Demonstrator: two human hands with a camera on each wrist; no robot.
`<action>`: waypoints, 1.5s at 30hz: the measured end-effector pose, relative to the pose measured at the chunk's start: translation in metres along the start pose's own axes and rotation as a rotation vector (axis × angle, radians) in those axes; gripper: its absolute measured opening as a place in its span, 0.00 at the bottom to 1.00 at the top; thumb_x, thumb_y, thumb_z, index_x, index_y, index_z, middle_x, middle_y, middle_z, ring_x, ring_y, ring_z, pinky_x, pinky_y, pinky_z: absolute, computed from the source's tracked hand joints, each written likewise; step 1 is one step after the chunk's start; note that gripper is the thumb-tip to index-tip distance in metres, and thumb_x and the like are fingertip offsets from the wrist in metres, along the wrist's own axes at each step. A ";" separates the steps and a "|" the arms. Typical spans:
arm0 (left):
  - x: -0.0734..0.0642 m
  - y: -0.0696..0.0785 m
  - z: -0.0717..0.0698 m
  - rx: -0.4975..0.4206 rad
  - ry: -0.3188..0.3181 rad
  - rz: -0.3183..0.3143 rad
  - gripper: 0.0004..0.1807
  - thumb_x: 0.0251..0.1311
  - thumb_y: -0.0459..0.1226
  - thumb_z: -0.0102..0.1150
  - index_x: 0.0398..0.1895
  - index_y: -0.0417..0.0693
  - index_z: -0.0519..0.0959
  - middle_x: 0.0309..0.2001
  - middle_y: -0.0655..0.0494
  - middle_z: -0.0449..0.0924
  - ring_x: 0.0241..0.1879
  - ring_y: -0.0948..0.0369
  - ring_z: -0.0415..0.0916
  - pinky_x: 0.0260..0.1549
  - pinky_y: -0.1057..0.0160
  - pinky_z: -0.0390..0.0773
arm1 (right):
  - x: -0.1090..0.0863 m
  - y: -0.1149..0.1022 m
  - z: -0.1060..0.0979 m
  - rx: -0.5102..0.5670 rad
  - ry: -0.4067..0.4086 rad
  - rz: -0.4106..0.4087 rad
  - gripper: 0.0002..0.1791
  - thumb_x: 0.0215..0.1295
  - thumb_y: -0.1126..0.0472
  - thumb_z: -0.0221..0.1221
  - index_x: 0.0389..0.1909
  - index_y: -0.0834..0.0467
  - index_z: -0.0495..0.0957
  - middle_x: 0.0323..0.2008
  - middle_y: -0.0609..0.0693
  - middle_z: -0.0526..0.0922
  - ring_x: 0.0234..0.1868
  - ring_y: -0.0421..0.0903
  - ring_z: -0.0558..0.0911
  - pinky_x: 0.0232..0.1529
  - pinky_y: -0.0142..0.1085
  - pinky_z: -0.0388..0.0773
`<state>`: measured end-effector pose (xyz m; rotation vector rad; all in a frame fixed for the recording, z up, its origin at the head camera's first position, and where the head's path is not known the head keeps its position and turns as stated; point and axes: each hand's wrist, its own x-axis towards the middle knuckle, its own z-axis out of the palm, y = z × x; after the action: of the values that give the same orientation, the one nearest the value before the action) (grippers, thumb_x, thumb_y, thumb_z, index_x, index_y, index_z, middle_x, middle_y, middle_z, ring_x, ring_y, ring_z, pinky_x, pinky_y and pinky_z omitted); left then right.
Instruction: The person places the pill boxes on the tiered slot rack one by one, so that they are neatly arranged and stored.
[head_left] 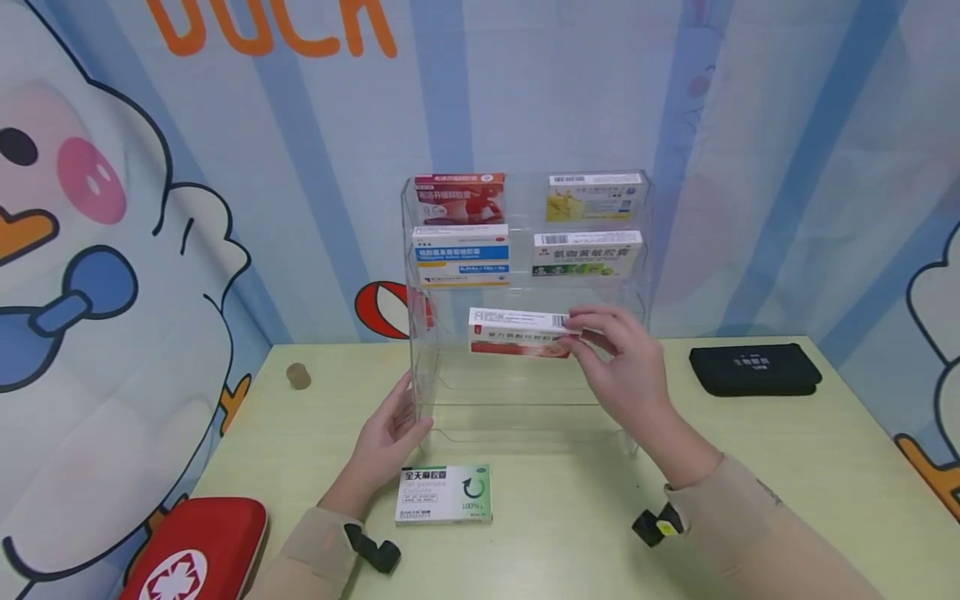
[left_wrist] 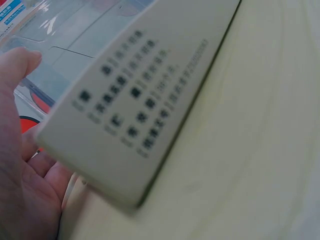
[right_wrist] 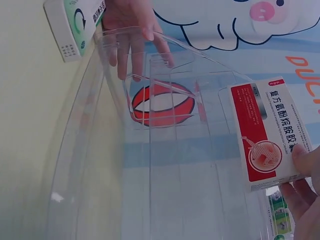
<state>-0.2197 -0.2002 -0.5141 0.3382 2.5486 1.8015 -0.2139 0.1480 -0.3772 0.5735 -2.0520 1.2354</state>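
My right hand (head_left: pixel 628 367) pinches the right end of a white and red medicine box (head_left: pixel 513 333) between thumb and fingers. The box is at the third tier of a clear acrylic display rack (head_left: pixel 525 405), its printed front toward me. In the right wrist view this medicine box (right_wrist: pixel 260 132) overlaps the rack's clear shelves. At the rack's lower left side, my left hand (head_left: pixel 384 442) holds the side panel, thumb at the front edge and fingers along the outside. A white and green capsule box (head_left: pixel 445 494) lies flat before the rack, close to the left hand.
On the top tier stand a red box (head_left: pixel 459 200) and a white-yellow box (head_left: pixel 594 200). Below them are a blue-white box (head_left: pixel 461 257) and a white-green box (head_left: pixel 587 254). A black zip case (head_left: pixel 753 369), a small cork (head_left: pixel 297 376) and a red case (head_left: pixel 202 550) lie around the rack.
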 end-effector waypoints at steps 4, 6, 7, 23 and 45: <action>0.000 0.000 0.000 -0.013 -0.002 0.005 0.47 0.78 0.40 0.66 0.91 0.71 0.51 0.86 0.46 0.64 0.84 0.46 0.67 0.79 0.52 0.72 | 0.014 -0.002 0.009 0.018 0.034 -0.016 0.13 0.63 0.76 0.74 0.48 0.69 0.89 0.54 0.61 0.88 0.57 0.58 0.89 0.62 0.20 0.83; 0.000 0.000 0.000 -0.011 -0.002 -0.004 0.47 0.78 0.40 0.66 0.91 0.72 0.51 0.86 0.47 0.65 0.84 0.47 0.67 0.79 0.53 0.72 | 0.021 -0.002 0.013 0.019 0.054 -0.027 0.12 0.63 0.76 0.74 0.48 0.69 0.89 0.53 0.61 0.87 0.57 0.57 0.89 0.63 0.20 0.83; 0.000 0.001 0.000 -0.008 -0.001 -0.008 0.47 0.78 0.40 0.66 0.91 0.73 0.51 0.86 0.47 0.65 0.84 0.47 0.67 0.79 0.52 0.72 | 0.024 -0.001 0.016 0.017 0.064 -0.030 0.12 0.63 0.76 0.74 0.47 0.69 0.89 0.53 0.62 0.87 0.57 0.58 0.89 0.63 0.20 0.83; -0.001 0.001 0.000 -0.011 0.001 -0.059 0.48 0.78 0.42 0.67 0.89 0.81 0.51 0.87 0.51 0.64 0.84 0.48 0.66 0.79 0.52 0.72 | 0.035 0.002 0.057 -0.031 0.022 0.017 0.10 0.67 0.72 0.73 0.48 0.67 0.89 0.56 0.60 0.88 0.59 0.56 0.89 0.65 0.39 0.90; 0.000 0.003 0.000 -0.022 -0.004 -0.027 0.48 0.78 0.41 0.67 0.89 0.81 0.51 0.86 0.51 0.65 0.84 0.50 0.67 0.79 0.54 0.73 | 0.031 -0.001 0.082 -0.029 -0.071 0.109 0.12 0.72 0.68 0.71 0.54 0.65 0.89 0.61 0.58 0.87 0.65 0.55 0.88 0.67 0.39 0.88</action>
<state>-0.2190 -0.1994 -0.5114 0.3054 2.5161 1.8155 -0.2600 0.0737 -0.3811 0.5048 -2.1820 1.2616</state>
